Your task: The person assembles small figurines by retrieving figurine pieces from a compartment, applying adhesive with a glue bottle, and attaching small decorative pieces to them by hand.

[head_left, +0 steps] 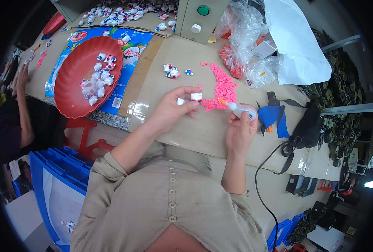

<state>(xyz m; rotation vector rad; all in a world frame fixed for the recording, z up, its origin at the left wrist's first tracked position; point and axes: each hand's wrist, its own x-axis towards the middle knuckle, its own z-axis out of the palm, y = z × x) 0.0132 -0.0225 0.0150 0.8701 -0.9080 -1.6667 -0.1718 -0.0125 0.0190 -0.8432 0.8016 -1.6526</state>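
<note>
One white figurine [196, 97], one glue bottle [242, 111]

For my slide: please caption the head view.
Left hand holds small white figure; right hand points glue bottle over pink pieces.

Red tray [71, 90] with white-pink-blue figurines [98, 80]. Pink pile of small pieces [223, 87] on tan table [186, 126]. White glue bottle [242, 110], orange tip.
</note>
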